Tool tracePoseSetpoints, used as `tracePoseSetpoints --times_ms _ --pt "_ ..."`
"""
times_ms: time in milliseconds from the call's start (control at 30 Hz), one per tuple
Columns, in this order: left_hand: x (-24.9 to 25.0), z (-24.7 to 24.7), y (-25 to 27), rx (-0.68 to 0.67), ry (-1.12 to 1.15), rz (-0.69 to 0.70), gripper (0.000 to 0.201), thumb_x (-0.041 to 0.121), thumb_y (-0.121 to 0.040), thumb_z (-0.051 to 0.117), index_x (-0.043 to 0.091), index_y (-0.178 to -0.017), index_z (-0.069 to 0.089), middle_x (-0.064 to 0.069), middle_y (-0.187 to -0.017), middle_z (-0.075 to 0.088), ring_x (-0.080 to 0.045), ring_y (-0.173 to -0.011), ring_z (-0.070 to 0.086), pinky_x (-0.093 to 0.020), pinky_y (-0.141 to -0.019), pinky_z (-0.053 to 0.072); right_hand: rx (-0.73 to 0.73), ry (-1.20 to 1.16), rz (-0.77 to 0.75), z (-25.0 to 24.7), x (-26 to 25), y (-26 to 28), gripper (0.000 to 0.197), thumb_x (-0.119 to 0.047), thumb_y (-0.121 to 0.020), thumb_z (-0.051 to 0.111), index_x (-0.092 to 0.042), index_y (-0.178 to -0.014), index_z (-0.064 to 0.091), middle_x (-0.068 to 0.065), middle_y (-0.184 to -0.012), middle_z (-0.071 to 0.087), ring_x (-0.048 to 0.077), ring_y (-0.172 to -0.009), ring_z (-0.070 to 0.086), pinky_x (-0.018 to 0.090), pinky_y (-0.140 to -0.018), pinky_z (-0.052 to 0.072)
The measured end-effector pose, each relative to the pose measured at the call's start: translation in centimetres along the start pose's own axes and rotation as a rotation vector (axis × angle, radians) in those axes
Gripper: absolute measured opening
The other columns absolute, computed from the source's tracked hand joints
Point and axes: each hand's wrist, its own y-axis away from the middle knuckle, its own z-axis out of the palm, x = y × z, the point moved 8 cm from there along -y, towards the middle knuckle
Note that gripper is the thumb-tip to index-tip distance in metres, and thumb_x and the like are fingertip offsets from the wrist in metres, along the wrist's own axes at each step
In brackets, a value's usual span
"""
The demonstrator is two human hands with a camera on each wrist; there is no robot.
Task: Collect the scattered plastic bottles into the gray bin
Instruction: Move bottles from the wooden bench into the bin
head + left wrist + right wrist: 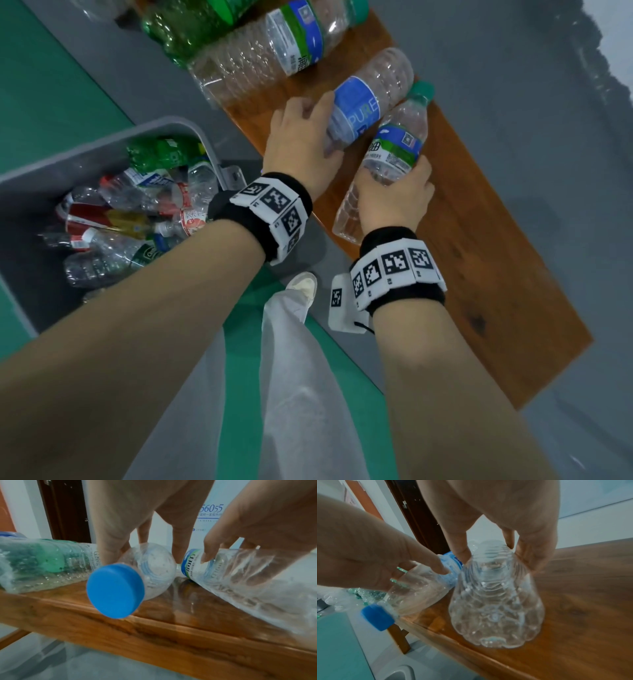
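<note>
Both bare forearms reach forward side by side, each hand curled round a bottle.

The left hand (301,144) wraps the neck end of a clear plastic bottle with a blue label (363,102), fingers (109,545) bent down over its shoulder. The right hand (394,198) clasps a clear plastic bottle with a green cap and blue-green label (394,147) at mid-body, thumb on one side and fingers (532,555) on the other. Each wrist wears a black band with square black-and-white markers (274,212).
</note>
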Motion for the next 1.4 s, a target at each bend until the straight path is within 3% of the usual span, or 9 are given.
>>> tracePoseSetpoints --times_ms 233,333,467,567,833,933,1067,1200,1400 --pt "-1.0 -1.1 2.4 0.036 0.206 0.067 0.069 0.027 -0.078 0.066 0.017 -0.142 0.04 -0.013 -0.128 0.049 -0.033 -0.115 0.049 -0.034 -0.099 0.038 0.067 -0.069 -0.067 -1.2 1.0 2.0 0.079 -0.027 -0.072 0.075 -0.018 -0.14 0.037 0.001 -0.117 0.045 0.001 -0.08 0.037 0.009 -0.065 0.022" --pt "-2.2 -2.1 4.9 0.071 0.27 0.107 0.071 0.03 -0.074 0.067 0.013 -0.139 0.044 -0.013 -0.123 0.05 -0.031 -0.112 0.051 -0.034 -0.098 0.041 0.105 -0.171 -0.12 -0.9 0.9 4.4 0.081 -0.025 -0.065 0.078 -0.017 -0.138 0.042 -0.004 -0.108 0.046 -0.001 -0.086 0.045 0.007 -0.076 0.031" --pt "-5.4 -4.3 9.0 0.143 0.371 0.102 0.075 0.029 -0.068 0.074 0.005 -0.134 0.048 -0.015 -0.115 0.05 -0.023 -0.106 0.051 -0.021 -0.094 0.04 0.118 -0.351 -0.208 1.1 0.0 8.1 0.088 -0.028 -0.054 0.081 -0.016 -0.134 0.046 0.01 -0.115 0.058 0.02 -0.102 0.063 0.033 -0.086 0.056" --pt "-10.0 -5.5 12.0 0.161 0.421 0.035 0.078 0.027 -0.066 0.075 0.005 -0.135 0.047 -0.01 -0.112 0.046 -0.012 -0.102 0.042 -0.002 -0.09 0.029 0.045 -0.372 -0.27 4.4 -0.7 11.1 0.089 -0.024 -0.055 0.08 -0.015 -0.136 0.043 0.012 -0.123 0.054 0.019 -0.107 0.062 0.034 -0.088 0.055" --pt "-26.6 -6.9 17.4 0.18 0.402 -0.282 0.081 0.025 -0.066 0.08 0.011 -0.137 0.045 -0.011 -0.12 0.044 -0.008 -0.105 0.038 0.008 -0.09 0.023 -0.241 -0.137 -0.336 17.5 -0.7 18.2 0.084 -0.008 -0.06 0.078 -0.015 -0.137 0.045 0.002 -0.118 0.043 0.006 -0.099 0.054 0.021 -0.095 0.047" --pt "-32.1 -5.7 18.1 0.132 0.448 -0.484 0.082 0.022 -0.067 0.08 0.015 -0.139 0.042 -0.004 -0.125 0.039 -0.007 -0.108 0.038 -0.003 -0.098 0.03 -0.388 0.028 -0.278 22.6 0.4 19.4 0.081 -0.008 -0.065 0.079 -0.025 -0.136 0.044 -0.002 -0.12 0.043 0.0 -0.094 0.049 0.011 -0.088 0.038" --pt "-38.2 -3.3 18.6 0.124 0.566 -0.719 0.085 0.023 -0.069 0.079 0.018 -0.142 0.037 -0.006 -0.136 0.037 -0.016 -0.12 0.044 -0.028 -0.109 0.035 -0.482 0.144 -0.205 29.2 1.2 20.2 0.079 -0.018 -0.064 0.079 -0.032 -0.133 0.044 -0.004 -0.123 0.049 0.011 -0.107 0.055 0.03 -0.1 0.045" --pt "-42.0 -0.2 18.4 0.111 0.717 -0.865 0.077 0.03 -0.066 0.08 0.023 -0.134 0.046 -0.002 -0.129 0.049 -0.017 -0.112 0.054 -0.036 -0.101 0.047 -0.522 0.222 -0.21 33.9 1.3 20.2 0.077 -0.014 -0.064 0.08 -0.027 -0.133 0.046 0.001 -0.123 0.053 0.016 -0.107 0.058 0.037 -0.1 0.048" --pt "-43.2 3.5 19.0 -0.144 0.698 -0.946 0.035 0.028 -0.084 0.067 0.016 -0.117 0.062 0.004 -0.109 0.057 -0.017 -0.1 0.058 -0.027 -0.086 0.048 -0.532 0.365 -0.199 35.0 2.6 19.2 0.071 -0.011 -0.081 0.065 -0.024 -0.144 0.036 0.007 -0.142 0.036 0.022 -0.127 0.044 0.029 -0.105 0.036"
